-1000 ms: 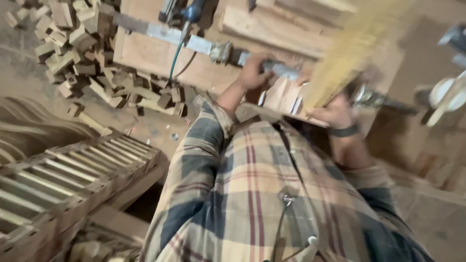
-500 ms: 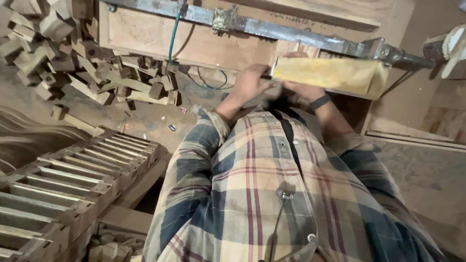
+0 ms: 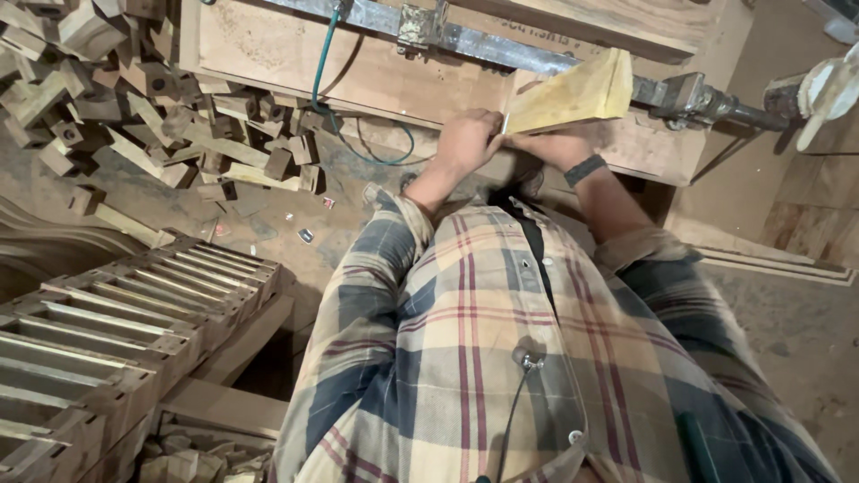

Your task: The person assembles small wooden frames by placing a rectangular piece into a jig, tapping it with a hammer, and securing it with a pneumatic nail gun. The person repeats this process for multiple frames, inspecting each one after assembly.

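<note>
A pale yellow wooden block is held out in front of my chest, its cut end facing me. My left hand grips its near left end. My right hand, with a dark band on the wrist, supports it from below at the near end. Just behind the block runs a long metal bar clamp lying across a wooden bench. My plaid shirt fills the lower middle of the view.
A heap of wood offcuts covers the floor at the upper left. A green cable hangs from the bench. Stacked slatted wooden frames stand at the lower left. A pale round object sits at the right edge.
The view has tilted down and steadied. The block has come in closer to my chest, and my left hand has left the clamp bar and joined my right hand on the block.
</note>
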### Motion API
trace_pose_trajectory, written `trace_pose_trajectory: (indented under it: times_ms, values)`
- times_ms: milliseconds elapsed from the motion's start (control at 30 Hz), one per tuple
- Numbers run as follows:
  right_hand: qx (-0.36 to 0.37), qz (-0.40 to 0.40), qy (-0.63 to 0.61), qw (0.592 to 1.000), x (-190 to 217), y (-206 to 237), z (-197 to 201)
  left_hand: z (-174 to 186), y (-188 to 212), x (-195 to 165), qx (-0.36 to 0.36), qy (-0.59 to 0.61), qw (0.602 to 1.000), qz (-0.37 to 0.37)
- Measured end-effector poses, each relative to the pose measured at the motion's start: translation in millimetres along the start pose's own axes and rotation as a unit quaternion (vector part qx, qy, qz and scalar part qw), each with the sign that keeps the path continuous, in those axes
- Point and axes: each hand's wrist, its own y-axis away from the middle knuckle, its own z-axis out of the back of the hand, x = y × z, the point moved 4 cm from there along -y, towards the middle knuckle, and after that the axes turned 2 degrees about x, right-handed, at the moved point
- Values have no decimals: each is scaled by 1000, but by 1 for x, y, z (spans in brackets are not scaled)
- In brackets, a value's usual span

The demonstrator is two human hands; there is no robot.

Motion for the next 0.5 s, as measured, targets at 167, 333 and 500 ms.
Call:
trace_pose_trajectory:
  times_ms: [167, 333, 500]
  values:
    - [12, -18, -73, 997, 29, 6, 27, 5, -1, -5, -2, -26, 1000, -13]
    - [-72, 204, -324, 921, 106, 9, 109, 39, -7, -34, -48, 60, 993, -87]
    - [-103, 157, -53, 981, 182, -9, 149, 23, -33, -89, -108, 200, 963, -145]
